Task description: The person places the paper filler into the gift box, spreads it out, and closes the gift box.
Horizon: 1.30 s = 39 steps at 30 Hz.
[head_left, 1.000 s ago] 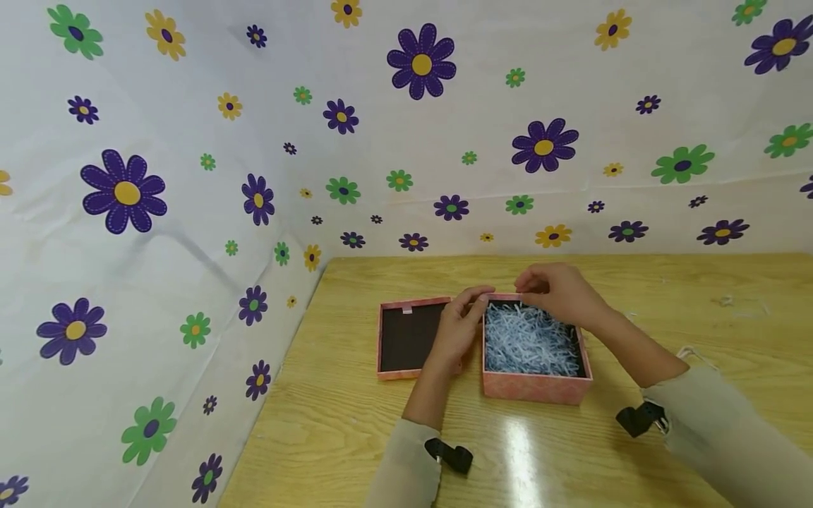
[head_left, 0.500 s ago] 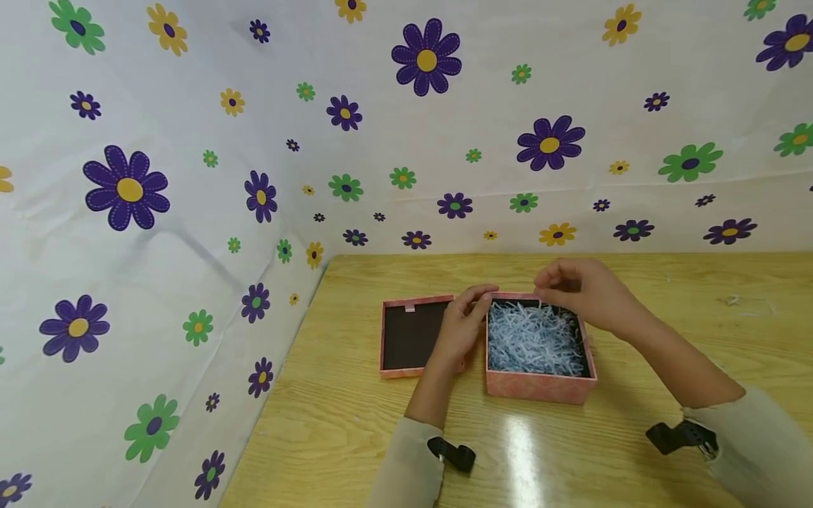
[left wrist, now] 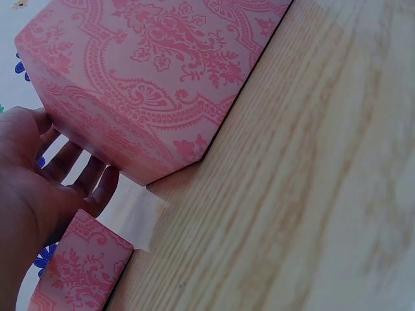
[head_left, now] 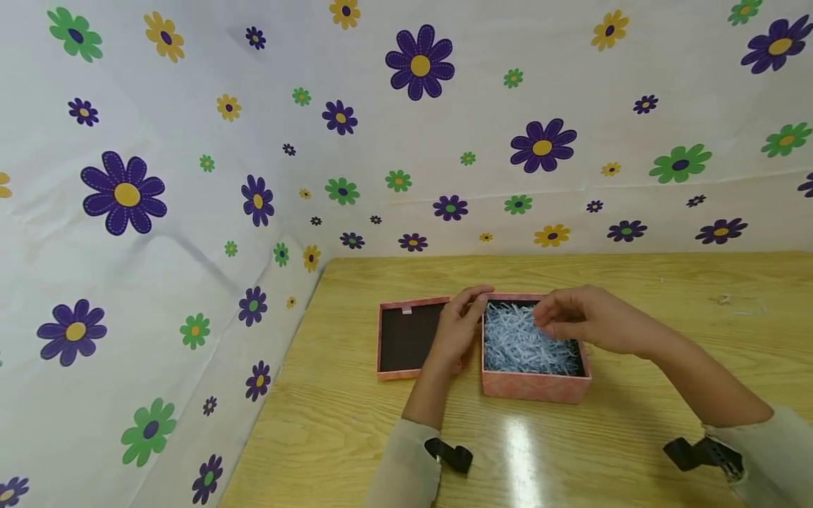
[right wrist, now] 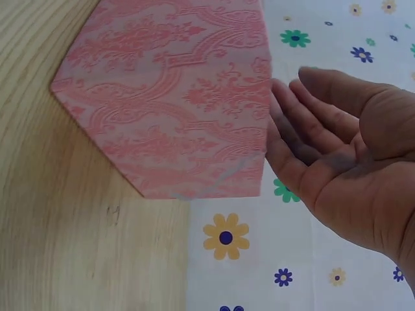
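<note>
A pink patterned box (head_left: 536,386) stands on the table, filled with pale blue shredded paper (head_left: 524,346). At its back left corner my left hand (head_left: 460,324) holds the box, thumb near the rim and fingers reaching round the outside wall, as the left wrist view shows. Over the right back part of the paper hovers my right hand (head_left: 587,321), fingers loosely bent; its thumb stands apart from them in the right wrist view, with nothing seen between. The shallow pink lid (head_left: 406,375) lies inside up, dark inside, left of the box and partly behind my left forearm.
The wooden table (head_left: 336,437) meets a flower-printed white cloth (head_left: 190,282) at its left and back. Small pale scraps (head_left: 727,300) lie on the tabletop at the far right. A thin grey strip (right wrist: 224,178) runs along the box's outer wall in the right wrist view.
My right hand has moved from the box's back rim to the right, then down and nearer, over the shredded paper. My left hand, the box and the lid have stayed in place.
</note>
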Each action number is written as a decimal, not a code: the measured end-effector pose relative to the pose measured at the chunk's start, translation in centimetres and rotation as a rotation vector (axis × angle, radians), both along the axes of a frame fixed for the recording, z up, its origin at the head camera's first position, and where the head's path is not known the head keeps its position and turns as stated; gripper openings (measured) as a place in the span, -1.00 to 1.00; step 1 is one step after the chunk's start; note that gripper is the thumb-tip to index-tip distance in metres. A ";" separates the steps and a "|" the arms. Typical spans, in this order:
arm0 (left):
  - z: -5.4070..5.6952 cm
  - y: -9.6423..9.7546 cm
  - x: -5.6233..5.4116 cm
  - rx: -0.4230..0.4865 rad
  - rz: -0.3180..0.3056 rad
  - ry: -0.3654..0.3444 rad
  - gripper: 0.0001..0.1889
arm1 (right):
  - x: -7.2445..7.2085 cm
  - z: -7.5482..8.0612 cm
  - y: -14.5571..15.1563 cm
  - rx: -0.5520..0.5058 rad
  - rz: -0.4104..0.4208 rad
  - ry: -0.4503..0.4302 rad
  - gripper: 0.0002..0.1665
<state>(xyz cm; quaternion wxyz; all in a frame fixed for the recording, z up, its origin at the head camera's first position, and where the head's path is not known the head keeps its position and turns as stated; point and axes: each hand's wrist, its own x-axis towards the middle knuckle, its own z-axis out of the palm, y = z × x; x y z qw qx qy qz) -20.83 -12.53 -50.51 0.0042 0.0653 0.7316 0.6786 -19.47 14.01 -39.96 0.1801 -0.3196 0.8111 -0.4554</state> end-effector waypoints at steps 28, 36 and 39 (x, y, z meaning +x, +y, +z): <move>-0.3 0.5 -0.3 0.029 -0.014 0.012 -0.69 | -1.6 -3.3 -5.9 0.094 0.236 -0.243 -0.79; 0.0 0.2 -0.3 0.036 -0.006 -0.010 -0.64 | -2.8 -1.5 -5.2 -0.025 0.032 -0.351 -0.68; -0.1 0.1 -0.3 0.034 -0.014 -0.004 -0.62 | -2.9 -2.5 -5.7 -0.016 0.017 -0.363 -0.62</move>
